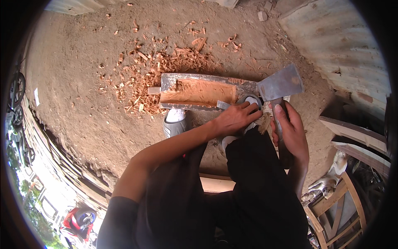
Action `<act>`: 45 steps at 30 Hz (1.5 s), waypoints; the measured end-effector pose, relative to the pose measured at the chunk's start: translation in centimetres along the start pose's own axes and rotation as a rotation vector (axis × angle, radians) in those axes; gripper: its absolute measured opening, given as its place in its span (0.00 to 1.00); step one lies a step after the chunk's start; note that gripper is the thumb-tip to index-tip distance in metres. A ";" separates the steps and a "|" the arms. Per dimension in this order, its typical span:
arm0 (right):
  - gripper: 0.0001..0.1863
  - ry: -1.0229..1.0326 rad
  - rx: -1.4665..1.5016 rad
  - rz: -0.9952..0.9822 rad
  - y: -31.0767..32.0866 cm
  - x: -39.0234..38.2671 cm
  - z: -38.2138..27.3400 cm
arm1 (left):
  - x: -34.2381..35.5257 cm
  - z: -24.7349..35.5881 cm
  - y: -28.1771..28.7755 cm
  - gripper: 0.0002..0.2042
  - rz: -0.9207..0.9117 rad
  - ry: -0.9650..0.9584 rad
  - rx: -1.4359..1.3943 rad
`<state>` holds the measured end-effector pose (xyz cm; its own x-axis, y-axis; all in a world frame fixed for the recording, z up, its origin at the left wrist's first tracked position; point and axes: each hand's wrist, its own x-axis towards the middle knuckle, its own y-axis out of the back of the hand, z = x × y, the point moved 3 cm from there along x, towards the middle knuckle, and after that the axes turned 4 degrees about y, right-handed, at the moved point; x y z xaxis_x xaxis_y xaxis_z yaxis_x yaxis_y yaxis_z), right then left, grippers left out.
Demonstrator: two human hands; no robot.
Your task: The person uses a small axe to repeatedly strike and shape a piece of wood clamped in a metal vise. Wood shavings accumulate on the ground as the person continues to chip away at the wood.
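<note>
A long wooden block (199, 77), dark outside, lies on the ground with an orange-brown hollow cut into its top. Past its right end my right hand (291, 128) is closed around the dark handle of a hatchet (282, 83), whose broad grey blade points away from me. My left hand (238, 117) is curled over what looks like a chisel (222, 105); its short flat blade rests by the hollow's near right corner. The rest of it is mostly covered by my fingers. Frayed, straw-coloured fibres (265, 123) stick out beside that hand.
Wood shavings (186, 60) lie heaped beyond and left of the block. My grey shoes (175, 126) are close to its near side. Corrugated metal sheeting (340, 50) stands at the far right. A dog (328, 184) lies near a wooden frame (342, 207) at the lower right.
</note>
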<state>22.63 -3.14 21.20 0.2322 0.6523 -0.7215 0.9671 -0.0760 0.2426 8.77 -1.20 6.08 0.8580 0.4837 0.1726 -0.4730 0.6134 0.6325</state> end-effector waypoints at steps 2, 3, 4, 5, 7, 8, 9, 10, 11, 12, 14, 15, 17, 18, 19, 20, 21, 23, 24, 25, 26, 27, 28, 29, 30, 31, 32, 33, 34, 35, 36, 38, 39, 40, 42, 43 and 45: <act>0.18 -0.004 0.019 -0.006 0.0 0.0 0.3 | 0.5 -0.4 0.1 0.22 -0.011 0.008 0.000; 0.18 -0.006 0.034 -0.007 0.0 -0.1 0.4 | 0.9 -0.6 0.1 0.21 -0.020 -0.002 0.021; 0.18 -0.009 0.048 -0.009 0.1 -0.1 0.5 | 1.1 -0.8 0.1 0.21 -0.029 -0.012 0.042; 0.18 -0.012 0.052 -0.004 0.2 -0.1 0.6 | 1.4 -1.0 0.0 0.22 -0.007 -0.002 0.040; 0.18 -0.018 0.058 0.006 0.3 -0.1 0.8 | 1.7 -1.3 -0.2 0.23 0.039 0.018 0.033; 0.18 -0.025 0.063 0.020 0.4 -0.2 1.0 | 1.6 -1.4 -0.4 0.23 0.041 0.059 -0.001; 0.18 -0.033 0.069 0.034 0.5 -0.3 1.2 | 1.6 -1.3 -0.3 0.24 0.042 0.100 -0.035; 0.18 -0.040 0.076 0.048 0.7 -0.3 1.4 | 1.6 -1.4 -0.2 0.24 0.043 0.141 -0.069; 0.18 -0.047 0.069 0.062 0.8 -0.2 1.5 | 1.5 -1.5 -0.1 0.20 0.045 0.158 -0.084; 0.18 -0.056 0.067 0.079 1.1 -0.3 1.9 | 1.4 -1.4 0.4 0.15 0.042 0.173 -0.100; 0.18 -0.058 0.063 0.087 1.4 -0.5 2.3 | 1.2 -2.0 1.4 0.13 0.017 0.222 -0.201; 0.17 -0.055 0.058 0.083 1.5 -0.6 2.1 | 1.2 -3.0 2.0 0.14 -0.008 0.254 -0.294; 0.17 -0.054 0.058 0.073 1.6 -0.6 2.1 | 0.7 -5.1 3.3 0.16 0.021 0.370 -0.482; 0.17 -0.054 0.058 0.072 1.5 -0.5 1.9 | 0.4 -6.2 4.2 0.16 0.076 0.448 -0.580; 0.17 -0.053 0.059 0.074 1.6 -0.5 1.8 | 0.1 -7.1 5.2 0.17 0.130 0.524 -0.678; 0.17 -0.061 0.062 0.073 1.6 -0.6 1.9 | -0.3 -7.7 6.0 0.18 0.184 0.602 -0.775; 0.17 -0.065 0.063 0.067 1.6 -0.5 1.9 | -0.7 -7.9 7.0 0.19 0.270 0.654 -0.844; 0.17 -0.062 0.069 0.043 1.5 -0.3 1.9 | -1.8 -9.9 7.0 0.18 0.320 0.752 -0.865; 0.17 -0.062 0.069 0.032 1.5 -0.3 1.9 | -2.3 -10.5 6.6 0.18 0.302 0.818 -0.871; 0.17 -0.062 0.069 0.021 1.4 -0.3 1.8 | -2.7 -11.0 6.0 0.18 0.285 0.883 -0.877; 0.17 -0.057 0.075 0.013 1.2 -0.3 1.7 | -3.1 -11.3 5.5 0.18 0.279 0.893 -0.858; 0.16 -0.053 0.080 0.009 1.1 -0.4 1.6 | -2.9 -10.9 5.5 0.18 0.269 0.901 -0.841; 0.16 -0.050 0.086 0.004 1.0 -0.4 1.5 | -2.7 -10.1 5.4 0.18 0.270 0.853 -0.801; 0.16 -0.030 0.085 -0.005 1.0 -0.4 1.5 | -2.5 -9.5 5.3 0.18 0.260 0.840 -0.771; 0.16 -0.010 0.083 -0.016 0.9 -0.3 1.3 | -2.3 -8.7 5.5 0.18 0.252 0.829 -0.741; 0.16 0.011 0.082 -0.027 0.9 -0.3 1.0 | -2.1 -8.0 5.7 0.17 0.232 0.852 -0.722; 0.16 0.020 0.066 -0.025 0.8 -0.3 0.7 | -2.0 -7.6 5.7 0.17 0.212 0.874 -0.702; 0.16 0.030 0.050 -0.025 0.7 -0.4 0.1 | -1.9 -7.7 5.7 0.17 0.193 0.876 -0.677; 0.16 0.040 0.033 -0.025 0.6 -0.5 -0.5 | -1.7 -7.8 5.7 0.16 0.174 0.878 -0.653; 0.16 0.079 0.015 -0.025 0.6 -0.7 -1.3 | -1.6 -7.8 5.7 0.16 0.155 0.879 -0.628; 0.17 0.123 0.000 -0.026 0.6 -1.0 -2.2 | -1.8 -8.0 5.6 0.15 0.179 0.864 -0.633; 0.17 0.227 -0.007 -0.002 0.4 -1.8 -4.3 | -2.3 -8.6 5.1 0.15 0.227 0.833 -0.640; 0.18 0.284 0.000 0.035 0.1 -2.5 -5.5 | -2.2 -8.6 4.9 0.14 0.213 0.836 -0.624; 0.18 0.341 0.005 0.067 -0.2 -3.2 -6.5 | -2.3 -8.5 5.0 0.14 0.203 0.842 -0.606; 0.21 0.409 0.003 0.043 -0.8 -4.8 -8.2 | -2.2 -8.2 4.7 0.13 0.186 0.811 -0.587; 0.23 0.438 -0.007 0.039 -0.9 -5.7 -9.0 | -1.8 -7.9 4.4 0.13 0.180 0.773 -0.586; 0.24 0.496 -0.026 -0.050 -1.6 -5.8 -8.6 | -3.2 -8.4 4.4 0.13 0.223 0.710 -0.500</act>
<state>18.89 -0.34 30.54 0.1026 0.9352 -0.3389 0.9714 -0.0209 0.2366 2.24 5.20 1.96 0.4881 0.7948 -0.3607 -0.7884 0.5788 0.2084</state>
